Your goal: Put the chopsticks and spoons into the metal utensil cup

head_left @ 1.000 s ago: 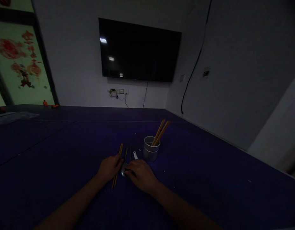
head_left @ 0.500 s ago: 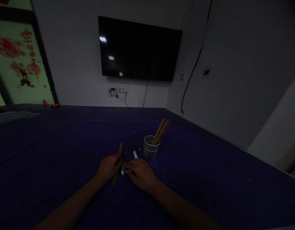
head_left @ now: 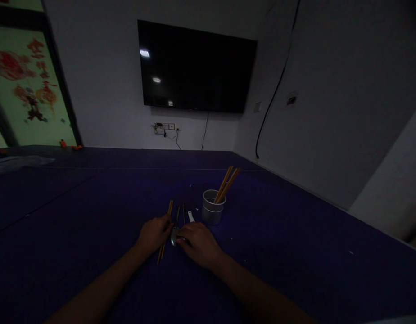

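My left hand (head_left: 155, 234) is closed over a pair of wooden chopsticks (head_left: 161, 253) lying on the purple surface. Close by its fingertips, a metal spoon (head_left: 174, 236) lies bowl toward me, its thin handle pointing away. My right hand (head_left: 200, 243) has its fingers curled in a pinch just right of that spoon. A second thin dark handle (head_left: 184, 210) runs under this hand, hiding the utensil's lower end. The white handle (head_left: 190, 216) of another utensil also sticks out past the knuckles. Beyond the right hand stands a metal cup (head_left: 212, 214) holding several chopsticks (head_left: 226, 184).
The purple surface (head_left: 127, 184) stretches to the walls, with small white scraps on it. A TV (head_left: 197, 67) hangs on the far wall above sockets (head_left: 171, 127). A black cable (head_left: 277, 87) runs down the right wall. Small orange objects (head_left: 63, 144) lie far left.
The view has tipped slightly, so the whole scene shifts a little. Both hands, the cutlery and the cup keep their places relative to one another.
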`<state>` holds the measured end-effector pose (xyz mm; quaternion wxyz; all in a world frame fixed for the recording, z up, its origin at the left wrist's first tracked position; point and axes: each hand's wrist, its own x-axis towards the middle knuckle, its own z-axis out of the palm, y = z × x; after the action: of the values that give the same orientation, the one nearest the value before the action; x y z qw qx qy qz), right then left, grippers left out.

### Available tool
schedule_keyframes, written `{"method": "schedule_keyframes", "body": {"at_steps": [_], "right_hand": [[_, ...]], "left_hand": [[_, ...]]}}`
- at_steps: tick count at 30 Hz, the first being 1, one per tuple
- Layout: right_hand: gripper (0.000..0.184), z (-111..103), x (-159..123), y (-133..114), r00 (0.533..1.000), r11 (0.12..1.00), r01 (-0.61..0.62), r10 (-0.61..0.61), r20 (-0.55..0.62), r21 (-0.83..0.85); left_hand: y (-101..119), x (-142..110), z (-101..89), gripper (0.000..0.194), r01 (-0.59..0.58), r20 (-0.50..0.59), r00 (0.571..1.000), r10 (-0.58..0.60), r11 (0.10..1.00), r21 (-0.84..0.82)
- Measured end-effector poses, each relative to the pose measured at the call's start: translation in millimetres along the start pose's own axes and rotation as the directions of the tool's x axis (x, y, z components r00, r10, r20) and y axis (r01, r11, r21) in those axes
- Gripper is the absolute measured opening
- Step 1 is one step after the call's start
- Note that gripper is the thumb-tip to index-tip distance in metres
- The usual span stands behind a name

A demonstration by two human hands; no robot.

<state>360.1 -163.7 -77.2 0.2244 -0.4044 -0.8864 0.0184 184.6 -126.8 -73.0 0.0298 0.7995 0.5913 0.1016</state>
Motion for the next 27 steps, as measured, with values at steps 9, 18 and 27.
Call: {"method": "schedule_keyframes", "body": {"at_steps": [9, 18, 27], "right_hand": [[0.014, 1.4, 0.2, 0.7, 1.000, 1.000, 0.011, -0.011, -0.004, -0.015], [0.015, -2.6, 0.5, -2.1, 1.000, 1.000, 0.004, -0.004, 0.007, -0.014], [0.012, 0.1, 0.4, -0.2, 1.000, 1.000, 0.014, -0.014, 0.004, -0.015]], "left_hand": [[-1.8, 0.8, 2.8, 0.024, -0.004, -0.001, 1.000, 0.004, 1.000, 0.007], [-3.3, 1.3, 4.0, 0.024, -0.022, -0.009, 1.000, 0.022, 1.000, 0.002], [-1.1, 0.1, 1.2, 0.024, -0.011, 0.014, 1.000, 0.011, 1.000, 0.016]]}}
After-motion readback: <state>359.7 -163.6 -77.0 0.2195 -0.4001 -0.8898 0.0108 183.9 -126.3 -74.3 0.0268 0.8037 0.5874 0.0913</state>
